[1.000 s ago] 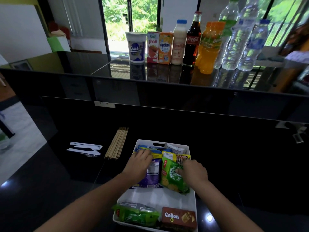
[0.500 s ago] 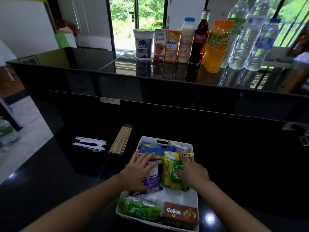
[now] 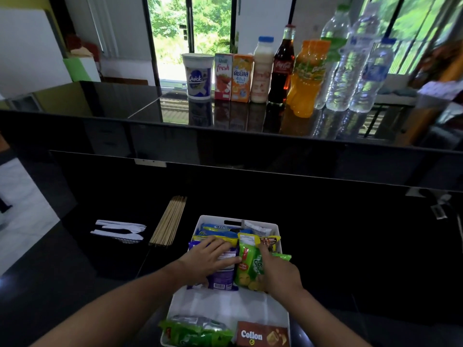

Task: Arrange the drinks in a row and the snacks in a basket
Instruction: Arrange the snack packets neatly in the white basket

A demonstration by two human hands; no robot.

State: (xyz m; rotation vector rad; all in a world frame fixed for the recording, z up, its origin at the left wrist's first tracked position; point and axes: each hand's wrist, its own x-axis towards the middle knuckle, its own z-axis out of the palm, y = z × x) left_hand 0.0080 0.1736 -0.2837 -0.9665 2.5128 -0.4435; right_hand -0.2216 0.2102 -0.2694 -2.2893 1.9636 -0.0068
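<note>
A white basket (image 3: 270, 226) sits on the black counter in front of me, filled with snack packs. My left hand (image 3: 208, 262) lies flat with spread fingers on a purple snack pack (image 3: 223, 278). My right hand (image 3: 278, 271) rests on a green snack bag (image 3: 248, 266), its fingers over the bag's right side. A green packet (image 3: 198, 334) and a brown Collon box (image 3: 261, 336) lie at the basket's near end. On the raised shelf behind stands a row of drinks: a Quick cup (image 3: 198, 76), two juice cartons (image 3: 233, 76), a milk bottle (image 3: 261, 71), a cola bottle (image 3: 283, 68), an orange bottle (image 3: 307, 76) and water bottles (image 3: 350, 68).
Wooden skewers (image 3: 169, 220) and white plastic cutlery (image 3: 120, 231) lie on the counter left of the basket. A dark glossy ledge (image 3: 225, 146) separates the lower counter from the drinks shelf. Windows stand behind the drinks.
My left hand has spread flat and slid down onto the purple pack. My right hand has shifted along the green bag. The view has tilted down slightly.
</note>
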